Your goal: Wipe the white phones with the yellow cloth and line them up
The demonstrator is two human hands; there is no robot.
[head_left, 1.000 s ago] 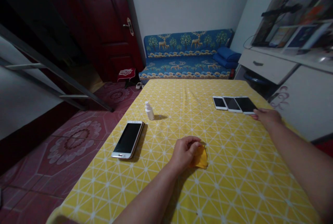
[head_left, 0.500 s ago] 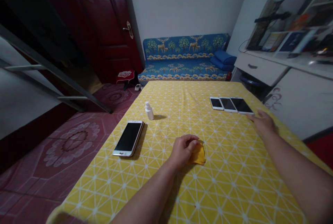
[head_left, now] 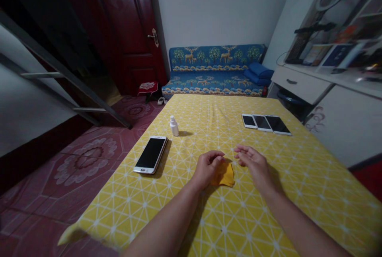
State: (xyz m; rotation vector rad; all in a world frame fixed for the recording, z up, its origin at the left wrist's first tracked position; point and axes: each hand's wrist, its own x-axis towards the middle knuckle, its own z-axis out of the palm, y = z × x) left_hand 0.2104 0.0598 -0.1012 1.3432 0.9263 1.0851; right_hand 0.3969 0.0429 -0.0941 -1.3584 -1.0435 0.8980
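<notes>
My left hand [head_left: 206, 168] sits curled on the table, its fingers gripping the left edge of a folded yellow cleaning cloth [head_left: 224, 175]. My right hand [head_left: 254, 162] hovers open just right of the cloth, fingers spread, and does not appear to touch it. To the left lies a white-framed smartphone [head_left: 151, 154], face up on the yellow patterned tablecloth [head_left: 301, 193]. A small white spray bottle [head_left: 174, 127] stands upright beyond it. Farther right, a row of 3 phones [head_left: 262, 123] lies face up, side by side.
The table's left edge drops to a patterned red tile floor [head_left: 86, 161]. A blue deer-print sofa [head_left: 216, 72] stands beyond the far edge. A dark red door [head_left: 128, 30] is at back left, and a white drawer unit [head_left: 300, 83] at right.
My right hand has moved left from beside the row of phones to just right of the cloth, and it is now open over the table. My left hand has stayed on the cloth.
</notes>
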